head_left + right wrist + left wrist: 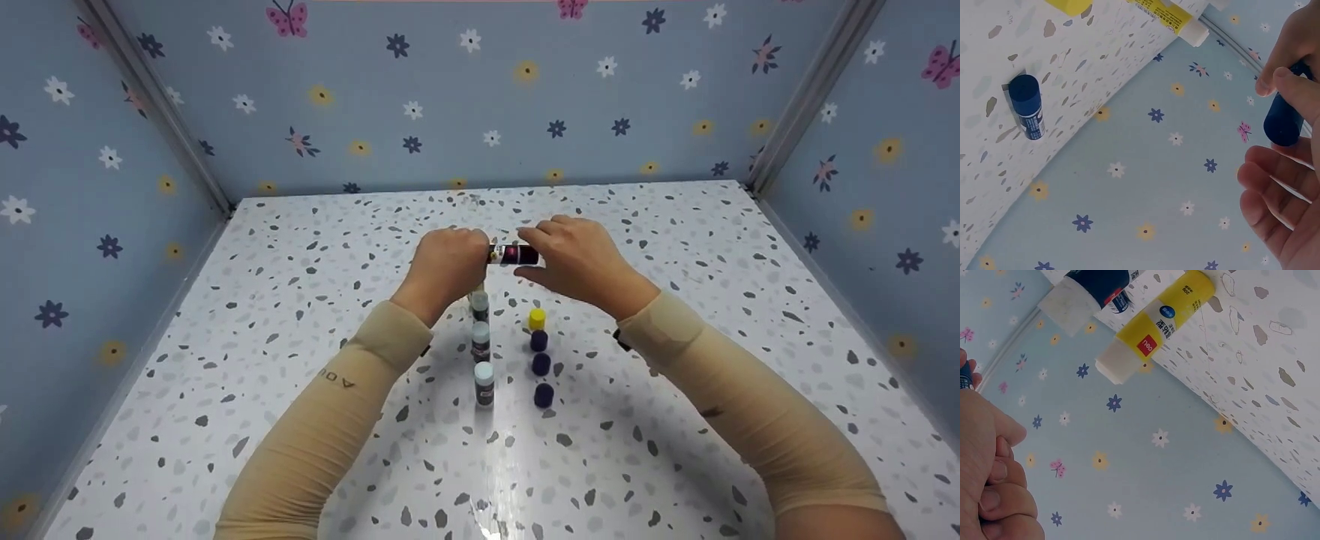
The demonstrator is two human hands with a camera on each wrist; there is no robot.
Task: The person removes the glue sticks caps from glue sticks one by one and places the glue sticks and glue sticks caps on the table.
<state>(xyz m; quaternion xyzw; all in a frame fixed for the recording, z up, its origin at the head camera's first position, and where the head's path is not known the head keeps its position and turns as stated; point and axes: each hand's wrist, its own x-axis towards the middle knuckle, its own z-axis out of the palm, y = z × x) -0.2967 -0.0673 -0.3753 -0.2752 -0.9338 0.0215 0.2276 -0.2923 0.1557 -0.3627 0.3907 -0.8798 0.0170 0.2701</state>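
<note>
My left hand (450, 262) grips the body of a dark glue stick (504, 255) held sideways above the table. Around its dark blue cap (1284, 121) is my right hand (577, 259), index finger above and thumb below; its other fingers stay loosely spread in the right wrist view. Below, a row of uncapped glue sticks with whitish ends stands upright: dark ones (484, 386) nearer, and a yellow one (1171, 312) partly hidden by my left hand in the head view. Beside that row lies a line of loose caps, one yellow (537, 319) and several dark blue (541, 365).
A blue cylinder with a labelled end (1026, 104) stands on the table in the right wrist view; hands cover that spot in the head view. The speckled table (315, 420) meets flowered panels (465, 97) at the back and both sides.
</note>
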